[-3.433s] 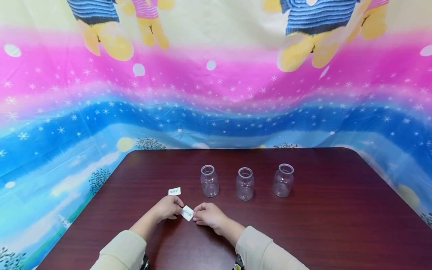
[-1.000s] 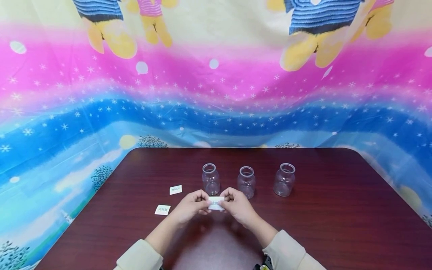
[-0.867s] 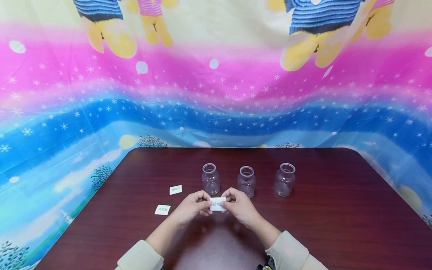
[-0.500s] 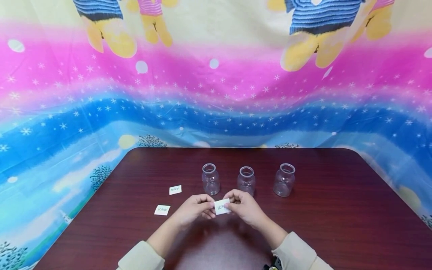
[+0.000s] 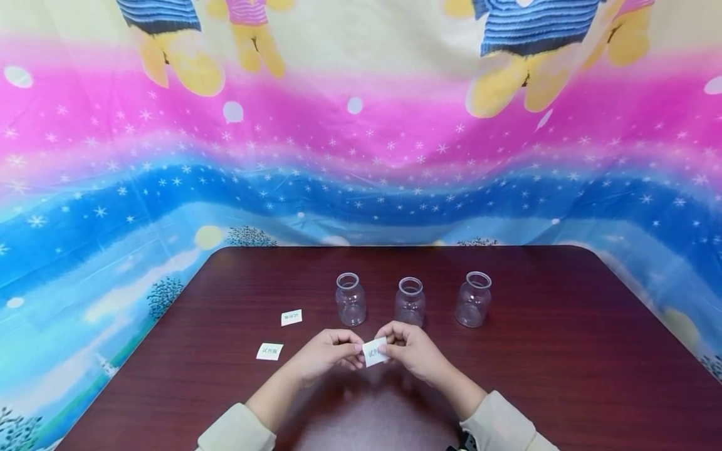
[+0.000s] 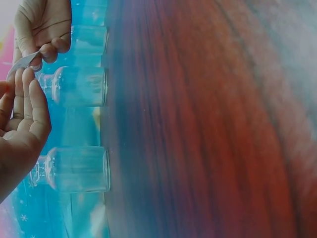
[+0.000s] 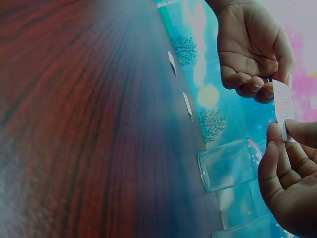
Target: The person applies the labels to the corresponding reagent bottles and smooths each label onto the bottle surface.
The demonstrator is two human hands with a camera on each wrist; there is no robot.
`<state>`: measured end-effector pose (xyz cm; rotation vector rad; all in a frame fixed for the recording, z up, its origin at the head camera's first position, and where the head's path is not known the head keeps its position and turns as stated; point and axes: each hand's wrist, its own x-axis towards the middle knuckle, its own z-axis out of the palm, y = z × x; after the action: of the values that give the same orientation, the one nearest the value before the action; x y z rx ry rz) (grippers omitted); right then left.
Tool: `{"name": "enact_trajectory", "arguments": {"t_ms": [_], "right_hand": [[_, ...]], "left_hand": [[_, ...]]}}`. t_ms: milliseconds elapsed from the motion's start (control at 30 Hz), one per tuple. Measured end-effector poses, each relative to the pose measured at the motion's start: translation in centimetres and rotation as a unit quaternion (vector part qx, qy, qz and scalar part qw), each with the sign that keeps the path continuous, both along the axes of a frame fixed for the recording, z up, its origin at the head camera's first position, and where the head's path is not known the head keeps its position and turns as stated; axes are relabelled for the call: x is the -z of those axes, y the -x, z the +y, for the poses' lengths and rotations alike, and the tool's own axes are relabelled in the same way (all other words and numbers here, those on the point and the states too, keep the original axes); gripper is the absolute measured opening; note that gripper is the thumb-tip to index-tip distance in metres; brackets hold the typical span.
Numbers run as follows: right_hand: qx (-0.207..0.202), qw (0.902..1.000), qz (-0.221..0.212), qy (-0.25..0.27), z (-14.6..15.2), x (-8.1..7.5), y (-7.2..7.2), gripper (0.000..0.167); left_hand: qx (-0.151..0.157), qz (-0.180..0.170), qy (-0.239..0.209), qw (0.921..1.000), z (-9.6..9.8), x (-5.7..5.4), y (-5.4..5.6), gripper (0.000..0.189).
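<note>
Label (image 5: 373, 354) is held tilted between left hand (image 5: 327, 356) and right hand (image 5: 416, 354), which pinch its opposite sides, before three jars (image 5: 410, 305).

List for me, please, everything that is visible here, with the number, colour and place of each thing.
Glass jars: 3, clear, standing in a row beyond the hands
Loose labels: 2, white with dark print, on the table, left of the jars
Held label: 1, white with dark print, between the hands
Table: 1, dark reddish brown, under the jars
Backdrop: 1, pink, blue and cream, behind the table
Wrist device: 1, black, partly seen by the right cuff
Sleeves: 2, cream, lower edge
Left hand: 1, bare, at the held label's left edge
Right hand: 1, bare, pinching the held label
</note>
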<state>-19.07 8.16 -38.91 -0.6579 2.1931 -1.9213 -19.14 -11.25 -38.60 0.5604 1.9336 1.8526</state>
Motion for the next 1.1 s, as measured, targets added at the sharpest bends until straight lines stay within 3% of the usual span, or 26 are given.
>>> {"name": "enact_trajectory", "arguments": {"t_ms": [567,1100], "right_hand": [[-0.015,0.9993,-0.024,0.026,0.56,0.48,0.03,0.016],[0.002,0.9996,-0.024,0.012,0.58,0.82,-0.17,0.016]], "left_hand": [[0.025,-0.004,-0.015,0.9996,0.3,0.3,0.16,0.03],[0.004,-0.04,-0.023,0.9989,0.82,0.58,0.14,0.025]]}}
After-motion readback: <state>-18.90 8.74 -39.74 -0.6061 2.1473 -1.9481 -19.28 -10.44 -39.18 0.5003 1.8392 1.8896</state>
